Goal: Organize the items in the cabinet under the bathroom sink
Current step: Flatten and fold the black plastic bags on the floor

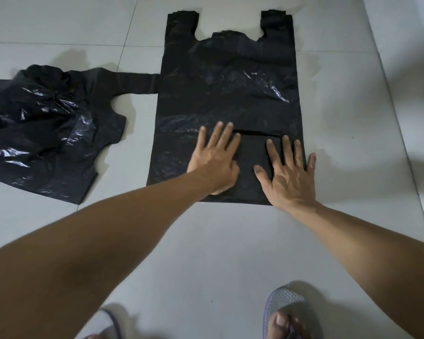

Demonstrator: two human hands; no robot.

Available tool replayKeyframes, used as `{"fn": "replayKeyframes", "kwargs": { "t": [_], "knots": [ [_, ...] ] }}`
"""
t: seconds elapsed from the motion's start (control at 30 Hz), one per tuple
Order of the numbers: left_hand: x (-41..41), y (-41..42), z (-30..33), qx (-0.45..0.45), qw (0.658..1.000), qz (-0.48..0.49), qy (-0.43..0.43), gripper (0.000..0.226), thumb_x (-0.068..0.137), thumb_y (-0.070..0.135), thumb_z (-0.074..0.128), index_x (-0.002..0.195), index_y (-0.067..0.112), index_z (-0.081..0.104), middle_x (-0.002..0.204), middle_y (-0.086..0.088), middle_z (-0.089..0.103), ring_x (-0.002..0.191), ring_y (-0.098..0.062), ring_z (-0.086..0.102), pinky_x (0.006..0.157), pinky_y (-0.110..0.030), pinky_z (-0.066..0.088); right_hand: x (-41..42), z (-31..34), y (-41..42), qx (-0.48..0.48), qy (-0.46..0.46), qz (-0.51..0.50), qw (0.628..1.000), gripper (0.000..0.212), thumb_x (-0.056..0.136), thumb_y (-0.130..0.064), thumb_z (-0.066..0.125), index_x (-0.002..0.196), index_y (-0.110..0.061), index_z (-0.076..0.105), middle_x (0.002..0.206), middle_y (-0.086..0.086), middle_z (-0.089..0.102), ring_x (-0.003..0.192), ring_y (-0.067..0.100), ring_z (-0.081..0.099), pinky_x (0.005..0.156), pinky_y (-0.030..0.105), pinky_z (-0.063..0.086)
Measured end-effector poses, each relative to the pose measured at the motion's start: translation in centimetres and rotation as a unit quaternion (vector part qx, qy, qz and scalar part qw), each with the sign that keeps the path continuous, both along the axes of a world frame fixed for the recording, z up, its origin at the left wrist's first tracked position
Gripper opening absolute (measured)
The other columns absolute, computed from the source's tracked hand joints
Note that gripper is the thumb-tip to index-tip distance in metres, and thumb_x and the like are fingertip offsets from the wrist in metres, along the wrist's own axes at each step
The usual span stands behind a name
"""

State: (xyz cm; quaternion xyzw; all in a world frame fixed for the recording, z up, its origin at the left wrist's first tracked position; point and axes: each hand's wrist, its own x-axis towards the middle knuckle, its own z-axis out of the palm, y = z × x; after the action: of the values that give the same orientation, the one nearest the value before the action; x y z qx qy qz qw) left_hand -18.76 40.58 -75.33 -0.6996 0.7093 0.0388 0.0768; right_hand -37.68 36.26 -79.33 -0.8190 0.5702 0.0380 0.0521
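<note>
A: Okay, quick pass, head view. What's on the floor?

B: Flat black plastic bag (228, 94) spread out on the pale tiled floor (230, 241), handles pointing away from the person, bottom edge nearest them. Looks like a stack of several, judging by the layered handle edges, but I can't tell how many.

A: Hands?

B: Both on the near end of that bag. Left hand (216, 157) lies palm down, fingers straight and slightly spread, pressing the plastic left of centre. Right hand (289, 172) is the same, flat, fingers splayed, thumb out to the left, pressing near the bag's right edge; the little finger hangs over onto the tile.

A: Gripping anything?

B: No, neither one. Nothing pinched or curled round, just flat pressing.

A: Any fold?

B: There's a straight horizontal crease or flap edge between the two sets of fingertips, so the bottom part seems doubled over. Can't say more than that.

A: Other stuff?

B: Crumpled black bag pile (42, 133) to the left, glossy, wrinkled, one handle strip stretched right until it touches the flat bag's left edge. Otherwise it sits just beside the flat bag, with a strip of tile between them.

A: Bottom of frame?

B: Feet in sandals. Right sandal (285, 307) is grey with a purple rim, toes visible. Left sandal (110, 321) is mostly cut off behind the forearm.

A: Cabinet or sink?

B: Only tile in view.
</note>
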Motion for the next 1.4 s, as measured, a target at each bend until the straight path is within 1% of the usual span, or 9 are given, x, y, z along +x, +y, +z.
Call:
{"fn": "replayKeyframes", "kwargs": {
  "t": [0.3, 0.43, 0.57, 0.77, 0.87, 1.03, 1.17, 1.33, 1.4],
  "knots": [
    [5.6, -0.2, -3.1, 0.014, 0.998, 0.062, 0.022, 0.071, 0.094, 0.065, 0.008, 0.155, 0.033, -0.006, 0.163, 0.002, -0.011, 0.149, -0.019, -0.013, 0.119, -0.053, -0.004, -0.1, -0.2, -0.1, -0.008, -0.002, 0.007, 1.000, 0.074, 0.093, -0.069, 0.010, 0.157, -0.033, 0.012, 0.165, 0.005, 0.010, 0.151, 0.032, 0.007, 0.117, 0.061, 0.008],
    [11.3, 0.3, -3.0, 0.021, 0.989, 0.141, 0.032, 0.070, 0.093, 0.065, 0.009, 0.153, 0.035, -0.012, 0.162, 0.004, -0.017, 0.149, -0.018, -0.016, 0.119, -0.052, -0.005, -0.2, -0.1, 0.0, -0.003, 0.000, 0.009, 1.000, 0.074, 0.093, -0.070, 0.007, 0.157, -0.034, 0.006, 0.166, 0.005, 0.006, 0.152, 0.031, 0.003, 0.118, 0.060, 0.006],
    [11.9, 0.1, -2.3, 0.001, 0.977, 0.211, 0.024, 0.066, 0.098, 0.053, 0.017, 0.155, 0.026, -0.003, 0.163, -0.003, -0.011, 0.150, -0.023, -0.011, 0.118, -0.056, -0.006, -0.1, 0.1, 0.0, 0.006, 0.001, 0.007, 1.000, 0.074, 0.092, -0.070, 0.007, 0.157, -0.035, 0.003, 0.166, 0.004, 0.003, 0.152, 0.030, 0.001, 0.119, 0.059, 0.006],
    [5.8, -3.5, -1.6, -0.041, 0.996, 0.048, 0.063, 0.067, 0.099, 0.054, 0.017, 0.156, 0.022, 0.002, 0.163, -0.004, -0.009, 0.150, -0.021, -0.009, 0.120, -0.051, -0.004, 0.0, 0.5, 0.0, 0.022, 0.009, 0.005, 1.000, 0.075, 0.090, -0.071, 0.003, 0.156, -0.036, -0.001, 0.166, 0.003, -0.001, 0.152, 0.029, -0.004, 0.119, 0.059, 0.004],
    [5.0, -4.0, -2.8, -0.002, 0.995, 0.077, 0.056, 0.068, 0.098, 0.059, 0.011, 0.155, 0.027, -0.004, 0.163, -0.001, -0.012, 0.149, -0.020, -0.013, 0.119, -0.054, -0.006, 0.3, 1.2, -0.1, 0.040, 0.032, 0.011, 0.999, 0.076, 0.088, -0.072, 0.002, 0.156, -0.036, -0.002, 0.166, 0.003, -0.002, 0.152, 0.030, -0.003, 0.118, 0.061, 0.005],
    [5.1, -4.0, -3.4, -0.007, 0.995, 0.083, 0.050, 0.070, 0.095, 0.062, 0.006, 0.155, 0.029, -0.008, 0.163, 0.001, -0.014, 0.149, -0.020, -0.016, 0.118, -0.056, -0.007, 2.0, 4.8, -1.9, 0.019, 0.083, 0.043, 0.995, 0.074, 0.093, -0.062, 0.030, 0.155, -0.025, 0.014, 0.165, 0.006, 0.007, 0.151, 0.033, -0.003, 0.113, 0.068, 0.002],
    [5.2, -3.9, -3.6, -0.009, 0.996, 0.079, 0.046, 0.070, 0.093, 0.060, 0.003, 0.154, 0.028, -0.011, 0.162, 0.000, -0.016, 0.149, -0.020, -0.017, 0.118, -0.056, -0.005, 6.2, 6.3, -4.3, 0.021, 0.101, 0.143, 0.984, 0.065, 0.098, -0.051, 0.026, 0.157, -0.026, 0.012, 0.166, 0.005, 0.000, 0.150, 0.034, -0.014, 0.113, 0.069, -0.004],
    [5.2, -4.0, -4.0, -0.024, 0.996, 0.074, 0.044, 0.071, 0.093, 0.061, 0.002, 0.153, 0.027, -0.012, 0.162, 0.000, -0.016, 0.149, -0.020, -0.016, 0.118, -0.057, -0.005, 9.6, 11.1, -8.2, 0.107, 0.159, 0.085, 0.978, 0.058, 0.092, -0.037, 0.035, 0.147, -0.020, 0.035, 0.156, 0.011, 0.032, 0.148, 0.039, 0.010, 0.111, 0.072, -0.001],
    [5.2, -4.0, -4.1, -0.026, 0.996, 0.076, 0.040, 0.074, 0.092, 0.062, 0.001, 0.153, 0.022, -0.013, 0.162, 0.000, -0.017, 0.148, -0.019, -0.018, 0.118, -0.056, -0.006, 10.3, 11.9, -9.5, 0.098, 0.110, 0.084, 0.985, 0.047, 0.090, -0.031, 0.039, 0.135, -0.018, 0.045, 0.144, 0.009, 0.045, 0.142, 0.037, 0.027, 0.112, 0.068, 0.011]
  ]
}}
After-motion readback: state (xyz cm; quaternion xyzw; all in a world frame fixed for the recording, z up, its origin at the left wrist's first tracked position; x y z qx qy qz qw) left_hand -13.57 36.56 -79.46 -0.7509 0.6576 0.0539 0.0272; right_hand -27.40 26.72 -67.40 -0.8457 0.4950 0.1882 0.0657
